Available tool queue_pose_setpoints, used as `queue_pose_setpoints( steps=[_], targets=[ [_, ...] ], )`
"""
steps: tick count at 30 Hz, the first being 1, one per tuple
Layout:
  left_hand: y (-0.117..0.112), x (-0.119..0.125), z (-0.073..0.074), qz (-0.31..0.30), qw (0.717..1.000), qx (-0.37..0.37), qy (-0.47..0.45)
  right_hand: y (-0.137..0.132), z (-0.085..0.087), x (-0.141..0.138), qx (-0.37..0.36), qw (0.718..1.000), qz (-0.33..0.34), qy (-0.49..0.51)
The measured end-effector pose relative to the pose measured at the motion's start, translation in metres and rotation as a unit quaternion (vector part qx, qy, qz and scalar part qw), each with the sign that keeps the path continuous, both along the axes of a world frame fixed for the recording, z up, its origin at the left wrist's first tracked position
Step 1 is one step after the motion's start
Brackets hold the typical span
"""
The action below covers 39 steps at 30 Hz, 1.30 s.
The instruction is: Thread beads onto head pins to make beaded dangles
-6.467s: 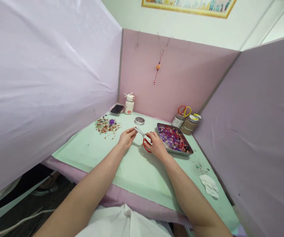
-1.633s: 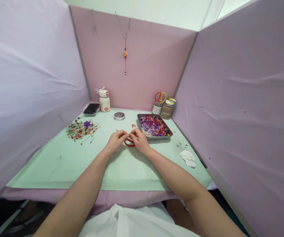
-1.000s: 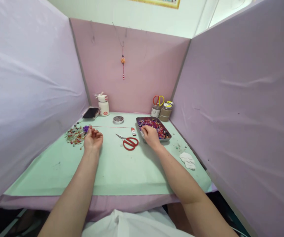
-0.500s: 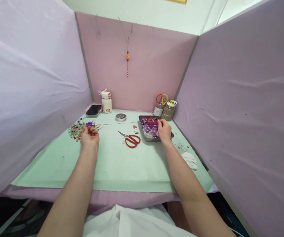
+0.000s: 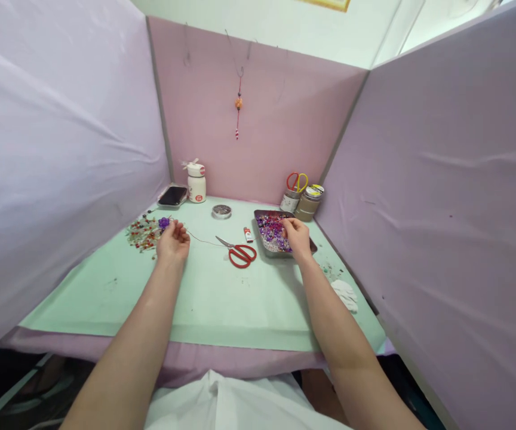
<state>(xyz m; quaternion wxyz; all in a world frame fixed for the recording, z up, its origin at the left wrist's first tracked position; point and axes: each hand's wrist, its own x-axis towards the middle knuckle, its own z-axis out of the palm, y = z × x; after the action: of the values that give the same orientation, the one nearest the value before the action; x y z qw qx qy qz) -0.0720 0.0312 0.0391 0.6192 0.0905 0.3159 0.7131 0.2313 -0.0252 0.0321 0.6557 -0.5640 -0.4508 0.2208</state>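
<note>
Purple beads show beside the loosely curled left hand, thread just right of it; its grip is unclear. Bunched over the bead tray, the right hand hides its hold.

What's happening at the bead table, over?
Left hand by purple bead cluster. Right hand at bead tray, grip unclear. Thin cord slack, running from left hand toward red-handled scissors. Scissors between hands, maybe in the way.

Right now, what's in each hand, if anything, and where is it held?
The left hand seems to pinch the thread near its visible left end. The right hand is over the tray; whether it holds anything cannot be told.
</note>
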Motion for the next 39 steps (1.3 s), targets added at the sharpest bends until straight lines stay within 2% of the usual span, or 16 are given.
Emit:
queue_pose_setpoints(
  steps=[3,5,7,10,13,17,20,26,31,39],
  targets=[
    [-0.004,0.007,-0.002,-0.062,0.997,0.010,0.044,-0.001,0.011,-0.014,-0.034,0.983,0.113,0.138],
    [-0.009,0.013,-0.004,-0.121,0.988,0.031,0.086,-0.001,0.021,-0.027,-0.089,0.950,0.199,0.222],
    [-0.014,0.019,-0.007,-0.175,0.975,0.047,0.130,0.002,0.031,-0.043,-0.133,0.916,0.259,0.276],
    [-0.023,0.030,-0.012,-0.255,0.944,0.067,0.196,0.010,0.043,-0.074,-0.149,0.887,0.302,0.315],
    [-0.028,0.037,-0.018,-0.307,0.925,0.082,0.207,0.021,0.048,-0.107,-0.154,0.866,0.329,0.343],
    [-0.029,0.040,-0.021,-0.340,0.918,0.090,0.185,0.035,0.047,-0.139,-0.146,0.860,0.326,0.364],
    [-0.028,0.039,-0.021,-0.342,0.921,0.067,0.174,0.044,0.043,-0.148,-0.140,0.863,0.313,0.370],
    [-0.028,0.039,-0.020,-0.350,0.921,0.032,0.167,0.058,0.034,-0.143,-0.141,0.866,0.301,0.373],
    [-0.030,0.039,-0.020,-0.381,0.910,0.019,0.163,0.067,0.025,-0.142,-0.140,0.867,0.308,0.366],
    [-0.033,0.039,-0.018,-0.402,0.899,0.017,0.170,0.072,0.014,-0.141,-0.131,0.867,0.316,0.361]
  ],
)
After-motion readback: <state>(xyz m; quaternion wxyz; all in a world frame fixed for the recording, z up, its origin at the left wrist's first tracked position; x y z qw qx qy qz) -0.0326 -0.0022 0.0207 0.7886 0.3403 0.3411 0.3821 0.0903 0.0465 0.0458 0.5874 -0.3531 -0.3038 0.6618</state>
